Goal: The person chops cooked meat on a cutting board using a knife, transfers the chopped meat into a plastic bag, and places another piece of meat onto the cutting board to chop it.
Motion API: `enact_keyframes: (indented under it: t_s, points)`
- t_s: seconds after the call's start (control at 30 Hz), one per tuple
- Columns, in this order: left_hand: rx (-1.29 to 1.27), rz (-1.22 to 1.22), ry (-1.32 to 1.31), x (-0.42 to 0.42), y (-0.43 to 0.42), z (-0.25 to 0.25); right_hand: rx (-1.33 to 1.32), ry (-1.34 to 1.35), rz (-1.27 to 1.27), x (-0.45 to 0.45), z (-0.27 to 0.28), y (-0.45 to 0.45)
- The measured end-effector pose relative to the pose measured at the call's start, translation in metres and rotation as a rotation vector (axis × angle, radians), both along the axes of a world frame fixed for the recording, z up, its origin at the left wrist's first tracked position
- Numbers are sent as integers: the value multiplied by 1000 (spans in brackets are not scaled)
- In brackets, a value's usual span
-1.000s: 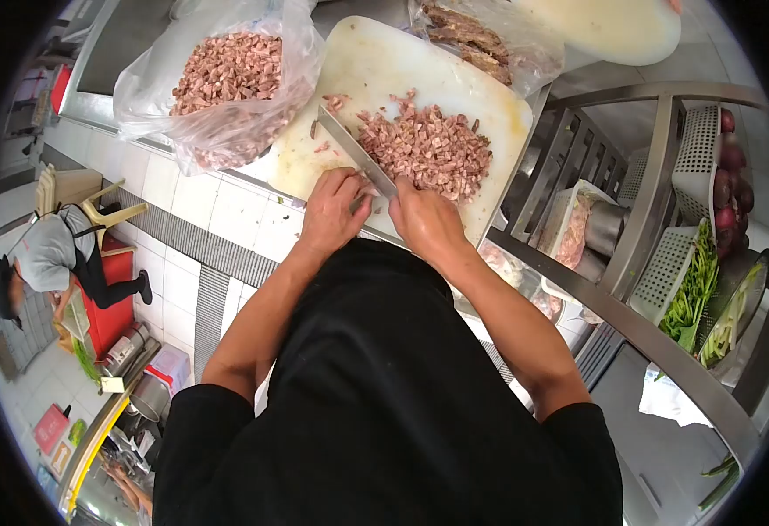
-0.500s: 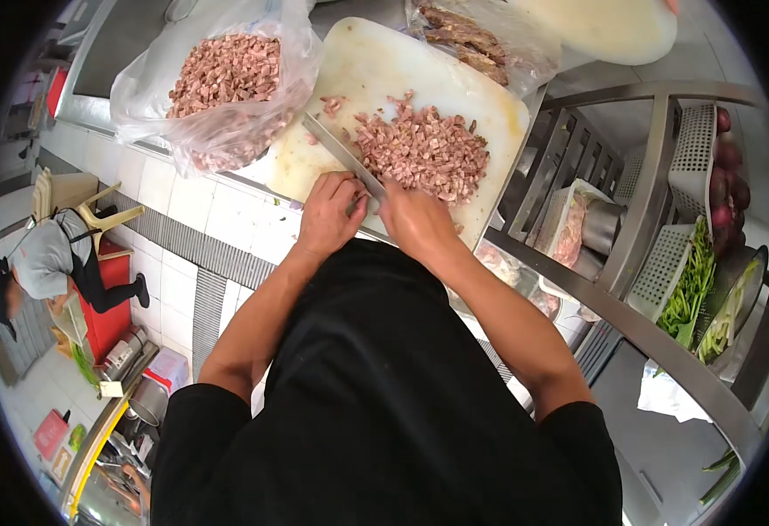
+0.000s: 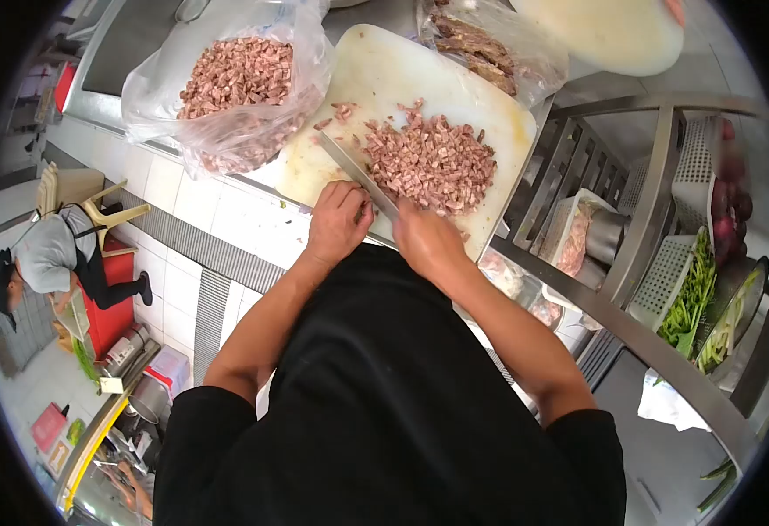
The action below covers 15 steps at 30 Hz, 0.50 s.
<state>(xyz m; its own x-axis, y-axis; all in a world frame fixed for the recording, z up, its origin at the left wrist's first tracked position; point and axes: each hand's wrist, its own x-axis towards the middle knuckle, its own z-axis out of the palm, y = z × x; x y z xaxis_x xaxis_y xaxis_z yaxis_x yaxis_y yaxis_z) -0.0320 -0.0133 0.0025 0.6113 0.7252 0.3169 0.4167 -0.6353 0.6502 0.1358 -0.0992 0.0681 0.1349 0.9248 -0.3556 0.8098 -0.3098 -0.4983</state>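
Observation:
My right hand (image 3: 428,237) is closed round the handle of a knife (image 3: 355,170). Its long blade points up and left across the lower part of a white cutting board (image 3: 374,61). Close by the blade, at the board's near edge, my left hand (image 3: 341,219) has its fingers curled in; whatever they hold is hidden. A heap of diced meat (image 3: 437,162) lies on the board to the right of the blade, and a few loose bits (image 3: 343,111) lie beyond the blade's tip.
Left of the board stands a clear plastic bag (image 3: 161,96) full of diced meat. Behind it lies another bag with larger dark meat pieces (image 3: 472,48). A metal rack (image 3: 639,206) with baskets of greens (image 3: 691,289) stands right. Another person (image 3: 51,259) bends over at far left.
The whole view has shifted slightly, so the board and bags sit a little lower and further right. Both hands and the knife stay in nearly the same place at the board.

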Motion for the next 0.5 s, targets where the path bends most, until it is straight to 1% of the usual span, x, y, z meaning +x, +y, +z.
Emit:
enact_keyframes:
  t_s: [0.07,0.13,0.17,0.23,0.27,0.3,0.37,0.43,0.47,0.5]
  points:
    - [7,-24,7,1,2,4,66,0,0,0,7,15]
    - [1,-39,99,-4,8,9,87,-6,3,0,15,23]
    - [8,-45,100,-4,15,8,93,-5,-3,3,20,18]
    - [161,199,115,3,36,5,98,65,-130,18,32,-11]
    - [160,193,108,7,46,4,112,51,-170,27,29,-28]
    - [155,149,120,11,58,2,113,45,-177,37,34,-42]
    - [158,89,121,28,78,-1,-69,-13,-376,58,44,-64]
    - [165,14,133,51,90,-6,-13,-92,-523,82,32,-91]
    - [167,-2,121,62,90,-9,44,-140,-544,94,26,-105]
    - [104,-98,79,74,87,-8,48,-149,-559,102,29,-113]
